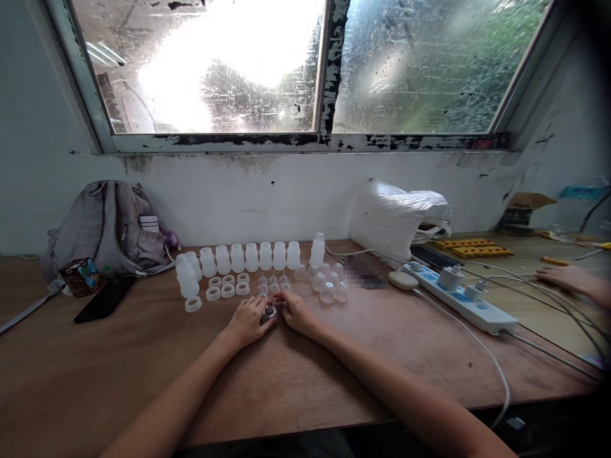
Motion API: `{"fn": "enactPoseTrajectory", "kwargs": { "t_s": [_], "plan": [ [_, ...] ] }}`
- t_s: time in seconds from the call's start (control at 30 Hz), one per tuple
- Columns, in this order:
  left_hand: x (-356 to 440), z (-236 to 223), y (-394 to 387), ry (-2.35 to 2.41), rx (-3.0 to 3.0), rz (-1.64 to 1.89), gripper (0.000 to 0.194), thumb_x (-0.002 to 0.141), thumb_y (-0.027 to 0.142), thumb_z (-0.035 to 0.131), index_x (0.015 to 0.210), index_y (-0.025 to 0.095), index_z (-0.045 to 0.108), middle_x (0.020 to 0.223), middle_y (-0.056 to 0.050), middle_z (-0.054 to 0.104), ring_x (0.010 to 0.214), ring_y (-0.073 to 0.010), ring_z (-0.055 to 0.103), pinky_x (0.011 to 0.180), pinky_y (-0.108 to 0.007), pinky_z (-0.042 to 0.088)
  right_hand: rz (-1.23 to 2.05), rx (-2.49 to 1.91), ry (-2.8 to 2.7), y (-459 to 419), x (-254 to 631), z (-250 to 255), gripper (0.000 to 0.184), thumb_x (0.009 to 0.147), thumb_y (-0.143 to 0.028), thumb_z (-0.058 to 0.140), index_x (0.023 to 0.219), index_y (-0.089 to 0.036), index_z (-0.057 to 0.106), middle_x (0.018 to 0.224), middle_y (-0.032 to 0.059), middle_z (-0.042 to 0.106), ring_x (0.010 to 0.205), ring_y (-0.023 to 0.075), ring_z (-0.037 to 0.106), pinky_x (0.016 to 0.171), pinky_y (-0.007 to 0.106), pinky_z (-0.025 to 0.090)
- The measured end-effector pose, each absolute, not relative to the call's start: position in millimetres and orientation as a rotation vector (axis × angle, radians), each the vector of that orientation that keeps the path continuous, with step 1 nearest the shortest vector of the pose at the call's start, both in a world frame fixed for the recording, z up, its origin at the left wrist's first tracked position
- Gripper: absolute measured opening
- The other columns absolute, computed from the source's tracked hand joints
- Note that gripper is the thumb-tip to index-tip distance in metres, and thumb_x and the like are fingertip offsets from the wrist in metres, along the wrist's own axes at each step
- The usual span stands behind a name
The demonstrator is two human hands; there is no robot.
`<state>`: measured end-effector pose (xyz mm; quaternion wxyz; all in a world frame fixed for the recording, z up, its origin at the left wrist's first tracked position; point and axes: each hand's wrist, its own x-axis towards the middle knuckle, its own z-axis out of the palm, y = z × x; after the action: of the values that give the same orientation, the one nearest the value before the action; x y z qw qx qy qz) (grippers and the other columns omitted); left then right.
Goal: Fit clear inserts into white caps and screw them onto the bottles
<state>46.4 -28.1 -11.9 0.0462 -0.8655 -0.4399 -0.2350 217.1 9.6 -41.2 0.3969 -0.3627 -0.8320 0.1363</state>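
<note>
- Translucent bottles [237, 258]: stood in a row near the wall; contents cannot be told.
- Capped bottle [317, 251], 1: placed upright, right of the row.
- Grey backpack [114, 222]: white item [148, 222] carried at its side.
- Small round piece [270, 312]: held between thumb and fingers of the left hand [251, 318], at the table [305, 381].
- Right hand [294, 312]: fingers bent just beside the piece; any grip cannot be told.

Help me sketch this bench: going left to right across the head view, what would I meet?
Backpack → left hand, holding a round part → right hand → power strip → another person's hand.
</note>
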Motion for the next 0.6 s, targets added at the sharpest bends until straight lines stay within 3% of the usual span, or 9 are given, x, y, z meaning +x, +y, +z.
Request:
{"fn": "enactPoseTrajectory", "kwargs": {
  "t_s": [0.3,0.43,0.6],
  "plan": [
    [46.8,-8.4,-29.7,-1.367,-2.657,-0.764,0.035,0.075,0.045,0.045,0.098,0.019,0.048,0.093,-0.006,0.053,0.089,-0.0196,0.049,0.079,-0.033,0.036,0.296,-0.924,-2.151,7.5,215.6,-40.1,0.040,0.062,-0.001,0.038,0.098,-0.016,0.047,0.087,0.0057,0.055,0.085,0.0154,0.049,0.079,0.029,0.038],
    [47.5,-6.3,-29.4,-1.365,-2.670,-0.880,0.021,0.081,0.032,0.038,0.089,0.019,0.051,0.089,-0.005,0.054,0.085,-0.0175,0.050,0.077,-0.031,0.038,0.285,-0.917,-2.162,7.1,215.7,-40.0,0.039,0.063,-0.001,0.039,0.098,-0.016,0.047,0.086,0.0059,0.055,0.083,0.0156,0.050,0.078,0.029,0.038],
    [48.3,-6.3,-26.8,-1.434,-2.718,-1.163,0.019,0.082,0.027,0.035,0.082,0.018,0.052,0.082,-0.004,0.055,0.080,-0.0156,0.051,0.075,-0.030,0.039,0.325,-0.895,-2.144,2.7,214.8,-33.1,0.038,0.063,-0.001,0.040,0.096,-0.016,0.049,0.085,0.0055,0.056,0.082,0.0156,0.050,0.076,0.029,0.039]
  ]
}}
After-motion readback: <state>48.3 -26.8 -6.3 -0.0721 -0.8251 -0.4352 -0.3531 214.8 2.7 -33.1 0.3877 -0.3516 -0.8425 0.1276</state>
